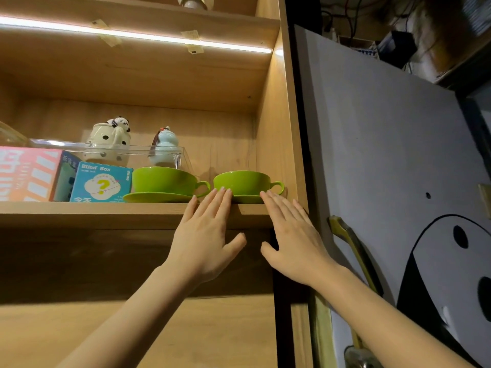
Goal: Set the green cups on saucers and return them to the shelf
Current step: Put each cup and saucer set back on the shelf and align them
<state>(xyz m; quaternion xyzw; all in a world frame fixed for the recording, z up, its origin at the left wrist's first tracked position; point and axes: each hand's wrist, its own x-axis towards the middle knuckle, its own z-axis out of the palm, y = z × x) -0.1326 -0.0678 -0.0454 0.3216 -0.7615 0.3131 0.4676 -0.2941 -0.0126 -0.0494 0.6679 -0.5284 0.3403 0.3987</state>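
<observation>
Cups sit on saucers on the shelf (132, 212): left cup (163, 180) near 11 o'clock of the hands, right cup (241, 181) at 12. Left hand (204, 235) and right hand (292, 243) lie flat and released, gripping nothing, fingertips at the right saucer (248, 199). To finish well, I would nudge that saucer evenly inward, away from the edge, keeping clear of the handle at 3 o'clock.

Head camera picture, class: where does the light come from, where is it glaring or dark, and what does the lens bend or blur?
Head view: an LED strip under the upper board lights the green cups and blows out to white glare; the recess below the shelf sits in deep shadow; the wide lens bows the cabinet's straight edges; the upper right corner is smeared; both hands look sharp.
</observation>
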